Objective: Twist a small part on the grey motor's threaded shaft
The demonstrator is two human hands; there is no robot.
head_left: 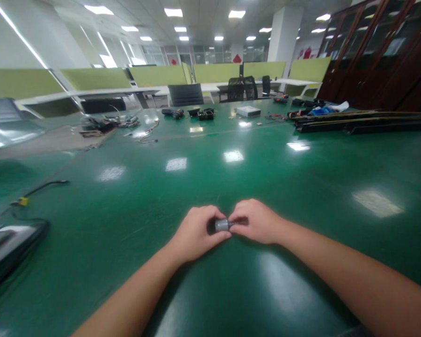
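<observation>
A small grey metallic cylinder sits between my two hands, low over the green tabletop. My left hand grips its left side with thumb and fingers curled around it. From the right, my right hand is closed in a pinch at a thin dark part on the cylinder's right end. The fingertips of both hands nearly meet there. The cylinder's left end is in shadow inside my left hand, and its exact kind is too small to make out.
At the left edge lies a dark-rimmed device with a black cable. Farther back are tangled wires and parts, a white box and long black bars. Chairs stand beyond the table.
</observation>
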